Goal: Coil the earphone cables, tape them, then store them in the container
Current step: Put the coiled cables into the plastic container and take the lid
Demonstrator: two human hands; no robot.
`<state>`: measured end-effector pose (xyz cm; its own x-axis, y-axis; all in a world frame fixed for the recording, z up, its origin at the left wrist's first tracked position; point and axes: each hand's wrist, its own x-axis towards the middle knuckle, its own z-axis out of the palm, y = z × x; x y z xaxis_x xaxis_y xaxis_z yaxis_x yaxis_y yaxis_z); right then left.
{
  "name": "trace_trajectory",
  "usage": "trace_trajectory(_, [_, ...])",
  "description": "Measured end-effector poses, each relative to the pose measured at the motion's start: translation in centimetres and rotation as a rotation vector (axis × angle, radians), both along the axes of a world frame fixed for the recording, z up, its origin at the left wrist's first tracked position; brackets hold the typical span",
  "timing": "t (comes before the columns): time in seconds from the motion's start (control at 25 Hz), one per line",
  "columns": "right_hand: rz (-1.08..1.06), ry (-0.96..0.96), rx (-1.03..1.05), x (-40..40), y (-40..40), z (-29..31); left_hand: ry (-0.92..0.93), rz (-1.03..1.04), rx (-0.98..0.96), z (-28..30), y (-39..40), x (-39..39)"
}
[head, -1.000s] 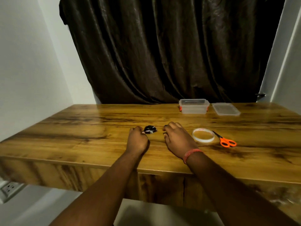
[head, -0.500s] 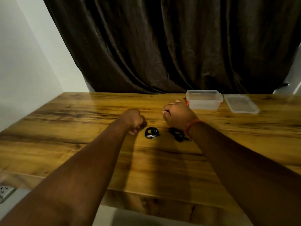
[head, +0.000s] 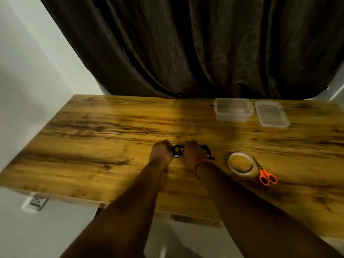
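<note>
Two hands are working mid-worktop [head: 111, 146]: my left hand [head: 161, 152] and right hand [head: 192, 154] are pinching one coil [head: 176, 151]; if I'm loosening my grip, it's risking springing open

A wooden table [head: 93, 146] carries 2 black earphone coils, one [head: 176, 151] left of the tape roll [head: 240, 163] and the other [head: 207, 150] between them. Orange-handled scissors [head: 265, 174] lie just right of the tape roll. Beyond the roll, near the far edge, sit a clear container [head: 232, 112] and its lid [head: 271, 116] to the right.
</note>
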<state>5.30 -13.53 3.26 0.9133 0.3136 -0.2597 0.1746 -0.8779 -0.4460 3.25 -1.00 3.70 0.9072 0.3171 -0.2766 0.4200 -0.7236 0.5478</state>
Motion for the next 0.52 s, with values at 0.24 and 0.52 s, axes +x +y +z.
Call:
trace_trajectory(0.24, [-0.123, 0.083, 0.076, -0.2, 0.7, -1.5, 0.041, 0.079, -0.107, -1.6, -0.4, -0.4])
trace_trajectory(0.52, [-0.370, 0.116, 0.387, 0.8, 1.6, -1.3, -0.051, 0.232, -0.406, -1.5, 0.0, 1.3])
